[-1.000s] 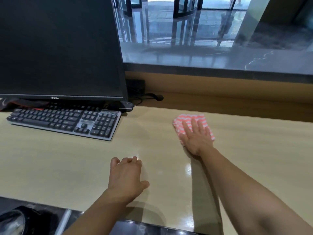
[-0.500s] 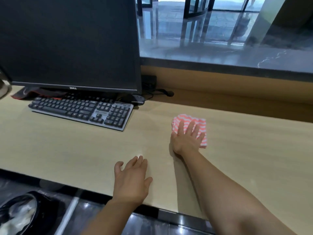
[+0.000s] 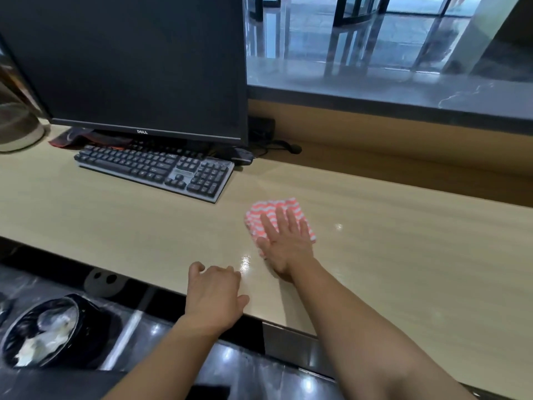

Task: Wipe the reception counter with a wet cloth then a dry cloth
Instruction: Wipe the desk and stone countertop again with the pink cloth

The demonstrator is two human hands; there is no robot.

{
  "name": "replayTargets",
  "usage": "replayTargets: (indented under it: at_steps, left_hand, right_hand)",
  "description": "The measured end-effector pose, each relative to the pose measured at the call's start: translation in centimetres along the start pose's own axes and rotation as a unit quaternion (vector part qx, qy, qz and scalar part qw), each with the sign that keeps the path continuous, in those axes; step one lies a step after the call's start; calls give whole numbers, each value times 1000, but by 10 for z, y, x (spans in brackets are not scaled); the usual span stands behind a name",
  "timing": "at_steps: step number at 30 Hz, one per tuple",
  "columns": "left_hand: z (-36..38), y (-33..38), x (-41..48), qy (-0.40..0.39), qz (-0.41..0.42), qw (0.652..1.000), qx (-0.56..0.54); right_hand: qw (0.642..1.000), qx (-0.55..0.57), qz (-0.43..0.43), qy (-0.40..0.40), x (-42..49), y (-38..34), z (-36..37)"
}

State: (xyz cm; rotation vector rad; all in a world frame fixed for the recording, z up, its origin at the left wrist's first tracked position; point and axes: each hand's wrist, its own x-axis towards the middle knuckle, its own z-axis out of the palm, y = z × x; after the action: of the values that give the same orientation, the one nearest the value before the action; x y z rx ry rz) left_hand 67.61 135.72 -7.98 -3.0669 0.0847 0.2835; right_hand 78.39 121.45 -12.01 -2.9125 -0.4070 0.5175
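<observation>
Right hand [image 3: 284, 245] flat, fingers spread, pressing the folded pink-and-white striped cloth [image 3: 271, 216] onto the pale wood-grain table [image 3: 403, 241], left hand [image 3: 215, 295] loosely curled, empty, at near edge.

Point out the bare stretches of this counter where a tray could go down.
Widest free patch: the beige wooden counter right of the pink striped cloth under the flat right hand. Another lies near the front edge, before the black keyboard, left of the left hand. Crowded: the back left, under the black monitor.
</observation>
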Motion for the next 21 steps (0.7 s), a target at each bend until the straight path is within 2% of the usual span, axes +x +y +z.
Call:
replayTargets:
  at_steps: [7, 11, 17, 19, 21]
  left_hand:
    - [3, 10, -2, -15, -27, 1000, -5]
    - [8, 7, -6, 5, -32, 999, -30]
    - [23, 0, -16, 46, -9, 995, -87]
    - [30, -5, -24, 66, 7, 992, -104]
    - [35, -12, -34, 86, 15, 992, -94]
  right_hand:
    - [987, 25, 156, 33, -41, 122, -14]
    - [976, 36, 215, 25, -56, 158, -19]
    - [949, 95, 299, 14, -42, 115, -19]
    - [956, 84, 279, 26, -34, 77, -10]
    - [971, 75, 223, 29, -28, 32, 1]
